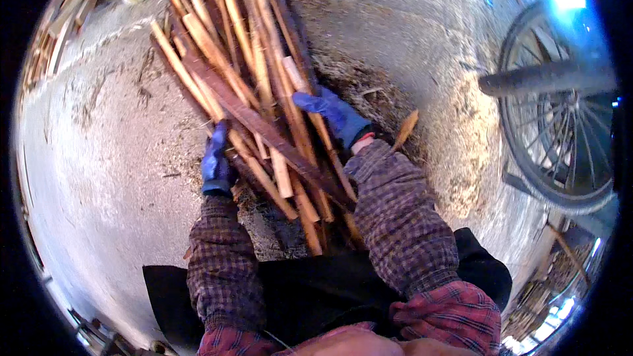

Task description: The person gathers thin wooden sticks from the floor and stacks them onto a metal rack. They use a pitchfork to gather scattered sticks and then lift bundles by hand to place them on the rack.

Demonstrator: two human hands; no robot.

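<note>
A big loose bundle of long wooden strips [260,59] lies lengthwise before me, its near ends reaching toward my lap. Some strips are pale, others keep dark reddish-brown bark; one bark-covered strip [264,125] crosses slantwise on top. Both my hands wear blue gloves and close in on the bundle from its two sides. My left hand [217,161] grips the left edge, its fingers partly hidden against the wood. On the right edge, farther up, my right hand [333,115] clasps the strips with its thumb side over the top.
Wood shavings and bark scraps [372,89] cover the floor right of the bundle, with a paler sawdust heap [468,145] beyond. A spoked wheel [567,112] with a thick dark pole stands at the right. More timber [62,39] lies far left. Black cloth [316,283] covers my lap.
</note>
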